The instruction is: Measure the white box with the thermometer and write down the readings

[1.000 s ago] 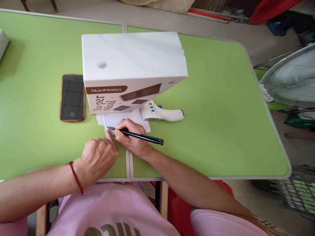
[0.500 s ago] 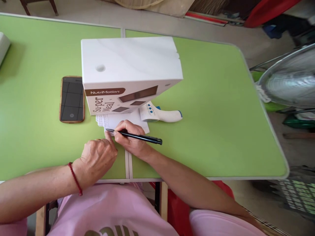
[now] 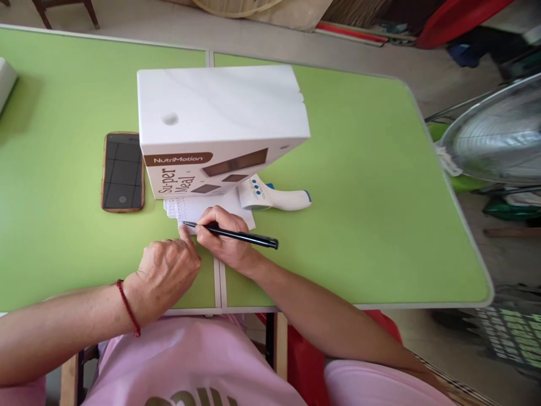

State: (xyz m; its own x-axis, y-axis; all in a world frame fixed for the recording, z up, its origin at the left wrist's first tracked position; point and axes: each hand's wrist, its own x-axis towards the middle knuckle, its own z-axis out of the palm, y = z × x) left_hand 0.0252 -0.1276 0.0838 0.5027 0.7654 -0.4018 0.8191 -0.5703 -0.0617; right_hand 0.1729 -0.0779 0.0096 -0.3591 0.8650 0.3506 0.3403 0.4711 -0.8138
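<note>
My right hand [image 3: 226, 234] is closed round a black pen [image 3: 245, 235], its tip resting on the left part of a white sheet of paper [image 3: 211, 206]. Small marks run along the paper's left side. My left hand [image 3: 169, 270] has its index finger stretched to the paper's near left corner, beside the pen tip. Its other fingers are curled under, and nothing shows in them. A white NutriMotion box [image 3: 220, 107] stands just behind the paper and hides its far part. On the paper's right side lies a white and blue handheld thermometer [image 3: 274, 196].
A smartphone [image 3: 122, 172] lies left of the box on the green table [image 3: 372, 197]. Part of a white object [image 3: 6, 82] shows at the far left. Off the right edge stands a fan [image 3: 499, 135], with a crate [image 3: 513, 332] lower down.
The whole view has shifted very slightly. Both hands and the pen stay in nearly the same place at the paper.
</note>
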